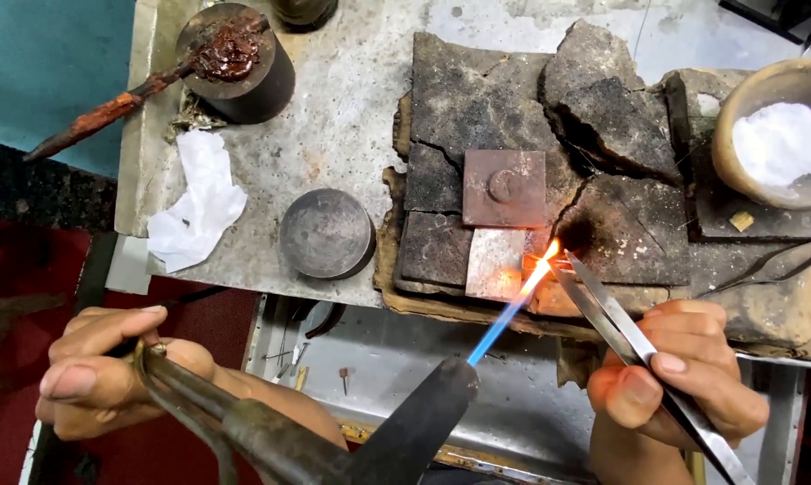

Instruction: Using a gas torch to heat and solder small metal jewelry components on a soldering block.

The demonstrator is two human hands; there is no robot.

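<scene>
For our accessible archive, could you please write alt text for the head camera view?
A person's left hand aims a torch whose blue flame heats a glowing piece on charred blocks, while the right hand holds tweezers there. A bowl of white powder sits right.

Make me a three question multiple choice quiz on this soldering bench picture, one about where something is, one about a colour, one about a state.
1. Where is the round bowl of white powder?
A. far right of the bench
B. beside the crumpled white paper
C. in the left hand

2. What colour is the torch flame near the nozzle?
A. green
B. blue
C. white

3. What is the right hand doing?
A. resting empty
B. lifting the square copper plate
C. gripping long metal tweezers

Answers:
1 A, it sits at the right edge.
2 B, the jet is blue and turns orange at the tip.
3 C, fingers pinch the tweezers, tips at the glowing spot.
</scene>
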